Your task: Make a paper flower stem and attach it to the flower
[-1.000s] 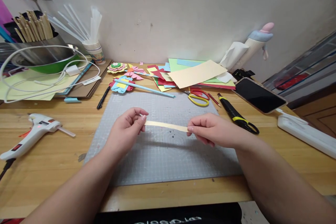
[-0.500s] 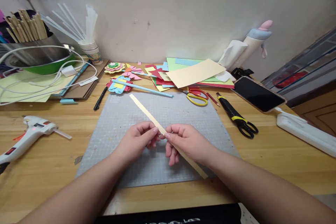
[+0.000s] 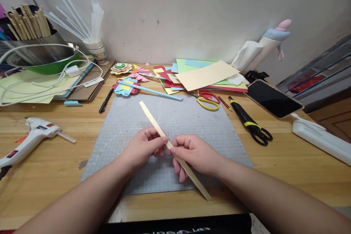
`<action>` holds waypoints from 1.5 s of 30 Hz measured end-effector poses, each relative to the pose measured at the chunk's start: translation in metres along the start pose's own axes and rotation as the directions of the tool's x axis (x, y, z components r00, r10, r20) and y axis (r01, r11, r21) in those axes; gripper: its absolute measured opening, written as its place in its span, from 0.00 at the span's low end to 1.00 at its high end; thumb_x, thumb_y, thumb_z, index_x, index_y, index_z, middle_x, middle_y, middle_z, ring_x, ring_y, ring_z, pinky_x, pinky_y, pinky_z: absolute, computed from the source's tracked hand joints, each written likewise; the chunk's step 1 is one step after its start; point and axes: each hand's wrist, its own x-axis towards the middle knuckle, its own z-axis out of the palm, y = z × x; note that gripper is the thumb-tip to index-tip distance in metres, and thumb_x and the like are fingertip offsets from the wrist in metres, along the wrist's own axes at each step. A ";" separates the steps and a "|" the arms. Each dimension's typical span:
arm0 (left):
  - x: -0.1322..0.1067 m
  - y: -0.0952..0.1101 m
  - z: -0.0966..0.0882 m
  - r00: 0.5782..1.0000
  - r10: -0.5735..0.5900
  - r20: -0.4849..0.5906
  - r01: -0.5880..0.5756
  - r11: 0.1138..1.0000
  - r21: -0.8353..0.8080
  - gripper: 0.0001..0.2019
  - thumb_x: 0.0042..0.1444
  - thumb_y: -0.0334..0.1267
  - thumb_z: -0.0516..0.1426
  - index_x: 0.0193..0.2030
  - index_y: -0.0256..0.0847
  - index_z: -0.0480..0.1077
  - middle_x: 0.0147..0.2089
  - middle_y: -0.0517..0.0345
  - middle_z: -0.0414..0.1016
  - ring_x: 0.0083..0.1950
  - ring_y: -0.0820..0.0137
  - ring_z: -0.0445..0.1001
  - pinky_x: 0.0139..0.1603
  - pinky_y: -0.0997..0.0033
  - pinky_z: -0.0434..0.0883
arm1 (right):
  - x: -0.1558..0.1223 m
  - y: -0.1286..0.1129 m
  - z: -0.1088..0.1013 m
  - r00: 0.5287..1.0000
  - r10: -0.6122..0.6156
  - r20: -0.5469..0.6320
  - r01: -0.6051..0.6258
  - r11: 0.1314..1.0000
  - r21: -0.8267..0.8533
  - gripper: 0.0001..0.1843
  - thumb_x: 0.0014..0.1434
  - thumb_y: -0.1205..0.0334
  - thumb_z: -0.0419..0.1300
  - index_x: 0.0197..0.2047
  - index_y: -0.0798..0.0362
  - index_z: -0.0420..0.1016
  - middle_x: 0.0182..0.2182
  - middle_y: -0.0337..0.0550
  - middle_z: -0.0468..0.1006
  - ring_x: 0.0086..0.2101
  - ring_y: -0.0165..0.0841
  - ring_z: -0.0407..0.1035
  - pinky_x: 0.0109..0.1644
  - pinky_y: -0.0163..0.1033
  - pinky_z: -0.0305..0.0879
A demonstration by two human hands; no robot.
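Note:
A long, narrow strip of pale yellow paper [image 3: 150,116] runs diagonally between my hands, its far end up to the left and its near end down to the right. My left hand [image 3: 146,144] pinches it near the middle, thumb on top. Just beside it, my right hand [image 3: 193,153] pinches the strip between thumb and forefinger, the other fingers curled below. Both hands are above a grey cutting mat [image 3: 109,153] with a grid. Beyond the strip's far end lie a blue paper tube [image 3: 156,93] and a blue-and-red paper flower [image 3: 126,87].
On the left lie a white glue gun [image 3: 35,135] and a black pen [image 3: 106,101]. Coloured paper sheets [image 3: 207,75], yellow-and-red scissors [image 3: 207,102], black-handled scissors [image 3: 251,124] in a cover, a phone [image 3: 274,98] and a white power strip [image 3: 320,140] are to the right.
The paper strip has turned a little steeper, its near end swinging down and toward me. My right hand has dropped slightly with it. The whole view has shifted a little.

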 end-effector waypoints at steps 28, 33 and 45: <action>-0.001 0.006 -0.007 0.981 -0.028 -0.191 0.008 0.994 -0.107 0.11 0.48 0.43 0.63 0.34 0.39 0.70 0.19 0.67 0.63 0.19 0.80 0.54 0.19 0.78 0.48 | -0.003 -0.005 -0.012 0.995 0.060 0.084 -0.061 0.998 0.019 0.02 0.49 0.64 0.53 0.27 0.52 0.65 0.12 0.33 0.73 0.11 0.26 0.64 0.14 0.27 0.59; -0.001 0.006 -0.007 0.984 -0.019 -0.175 0.017 1.000 -0.012 0.15 0.49 0.47 0.62 0.25 0.37 0.66 0.17 0.66 0.61 0.20 0.79 0.55 0.20 0.78 0.49 | -0.003 -0.005 -0.012 0.995 0.062 0.085 -0.063 0.998 0.010 0.02 0.50 0.66 0.52 0.27 0.52 0.64 0.13 0.33 0.72 0.11 0.25 0.64 0.14 0.26 0.58; 0.000 0.005 -0.006 0.980 -0.039 -0.193 0.005 0.985 -0.171 0.20 0.52 0.55 0.58 0.38 0.38 0.69 0.25 0.61 0.70 0.19 0.80 0.61 0.15 0.81 0.50 | -0.003 -0.003 -0.014 0.995 0.042 0.086 -0.046 0.997 0.055 0.03 0.51 0.63 0.54 0.27 0.53 0.65 0.14 0.34 0.74 0.12 0.26 0.65 0.15 0.28 0.60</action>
